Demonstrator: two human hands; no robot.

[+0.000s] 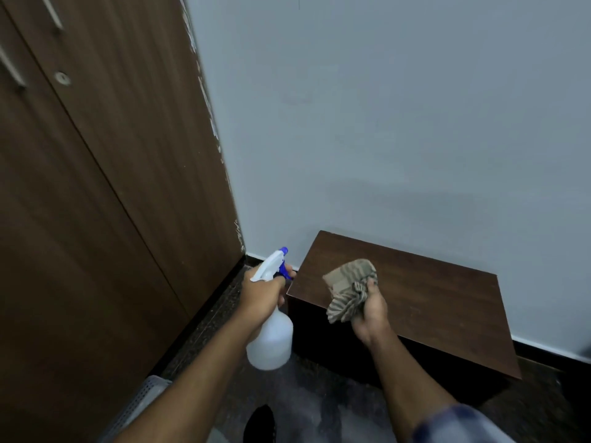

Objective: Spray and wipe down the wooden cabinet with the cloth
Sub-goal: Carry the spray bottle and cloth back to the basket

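A low dark wooden cabinet stands against the pale wall at the lower right. My left hand grips the neck of a white spray bottle with a blue nozzle, held just left of the cabinet's corner, nozzle pointing toward the cabinet. My right hand holds a bunched beige striped cloth above the cabinet's top, near its left front part. I cannot tell whether the cloth touches the wood.
A tall brown wardrobe with metal handles fills the left side. A grey perforated basket sits on the floor at the bottom left. A dark shoe shows at the bottom edge. The floor is dark speckled stone.
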